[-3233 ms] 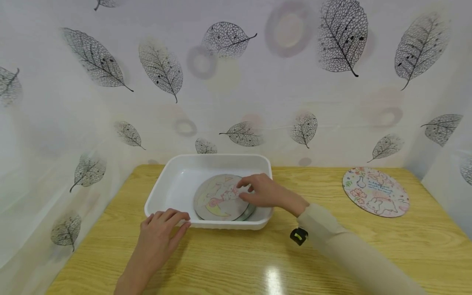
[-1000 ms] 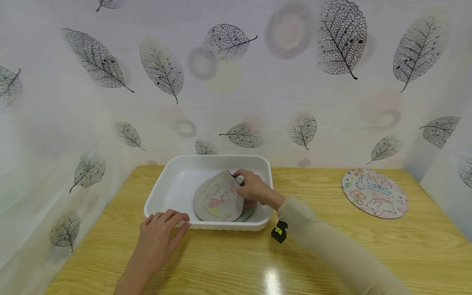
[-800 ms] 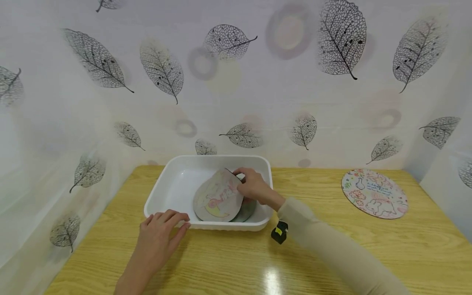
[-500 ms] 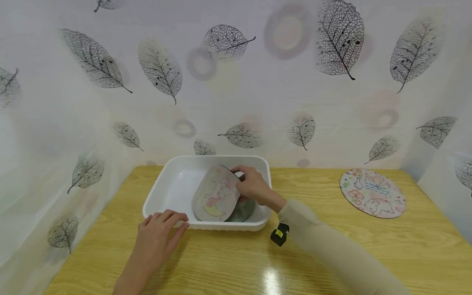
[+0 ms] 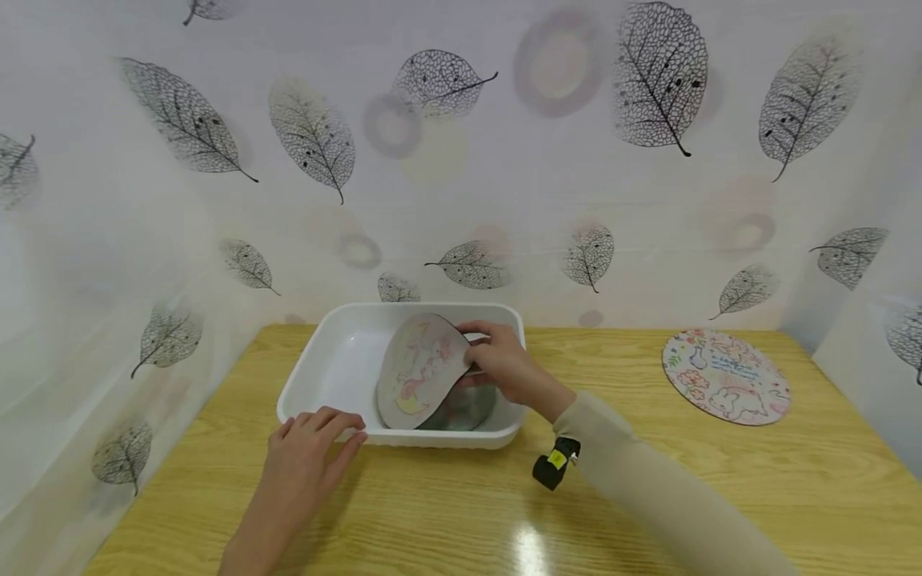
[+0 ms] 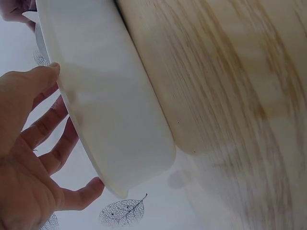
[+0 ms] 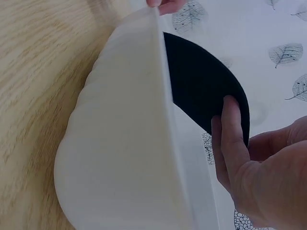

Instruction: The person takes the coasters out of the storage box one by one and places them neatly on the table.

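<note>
My right hand [image 5: 504, 364] pinches the right edge of a round mouse pad [image 5: 421, 372] printed with a pink rabbit and a yellow moon. The pad bends and stands tilted inside a white plastic basin [image 5: 403, 438]. In the right wrist view its underside [image 7: 199, 79] is plain black, with fingertips [image 7: 230, 108] against it. Beneath it, a darker greyish-green round piece [image 5: 461, 406] lies in the basin, partly hidden. My left hand [image 5: 310, 452] holds the basin's front rim near the left corner; in the left wrist view the thumb [image 6: 45, 74] touches the rim.
Another round mouse pad [image 5: 727, 376], with rabbits and flowers, lies flat on the wooden table [image 5: 612, 512] to the right. A leaf-patterned curtain [image 5: 475, 184] rises behind the table and at both sides. A small black device [image 5: 553, 468] hangs at my right wrist.
My right hand has taken hold of the mouse pad's edge and lifted it. The pad now tilts up to the left, baring more of the darker piece below. My left hand stays on the rim.
</note>
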The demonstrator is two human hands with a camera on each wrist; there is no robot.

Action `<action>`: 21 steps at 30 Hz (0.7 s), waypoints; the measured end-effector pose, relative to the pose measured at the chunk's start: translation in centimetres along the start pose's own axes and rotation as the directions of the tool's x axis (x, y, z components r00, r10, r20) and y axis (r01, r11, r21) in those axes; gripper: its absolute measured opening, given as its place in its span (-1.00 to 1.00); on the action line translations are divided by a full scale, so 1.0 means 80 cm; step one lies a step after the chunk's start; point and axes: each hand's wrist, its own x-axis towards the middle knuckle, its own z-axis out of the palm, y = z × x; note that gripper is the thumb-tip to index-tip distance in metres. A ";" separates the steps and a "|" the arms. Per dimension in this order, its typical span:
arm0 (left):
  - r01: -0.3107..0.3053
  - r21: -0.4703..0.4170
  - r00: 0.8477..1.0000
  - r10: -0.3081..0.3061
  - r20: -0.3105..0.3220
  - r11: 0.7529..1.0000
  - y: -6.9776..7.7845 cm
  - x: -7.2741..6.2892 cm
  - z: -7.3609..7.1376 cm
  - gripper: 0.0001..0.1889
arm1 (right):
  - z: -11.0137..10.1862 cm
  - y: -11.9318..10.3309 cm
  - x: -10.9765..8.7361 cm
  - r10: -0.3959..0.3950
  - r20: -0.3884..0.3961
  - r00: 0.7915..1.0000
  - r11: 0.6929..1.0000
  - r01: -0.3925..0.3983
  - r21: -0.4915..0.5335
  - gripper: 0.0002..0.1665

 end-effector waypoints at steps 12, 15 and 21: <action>0.035 0.012 0.999 -0.036 0.035 0.999 -0.001 0.001 -0.002 -0.81 | -0.019 -0.011 -0.016 0.028 -0.014 0.999 0.990 -0.026 0.135 -0.30; 0.043 0.006 0.998 -0.043 0.047 0.999 -0.001 0.001 -0.003 -0.82 | -0.023 -0.012 -0.020 0.027 -0.011 1.000 0.989 -0.025 0.147 -0.30; 0.064 0.007 0.996 -0.064 0.062 0.998 -0.001 0.000 -0.003 -0.83 | -0.032 -0.013 -0.025 0.019 -0.011 1.000 0.989 -0.017 0.150 -0.30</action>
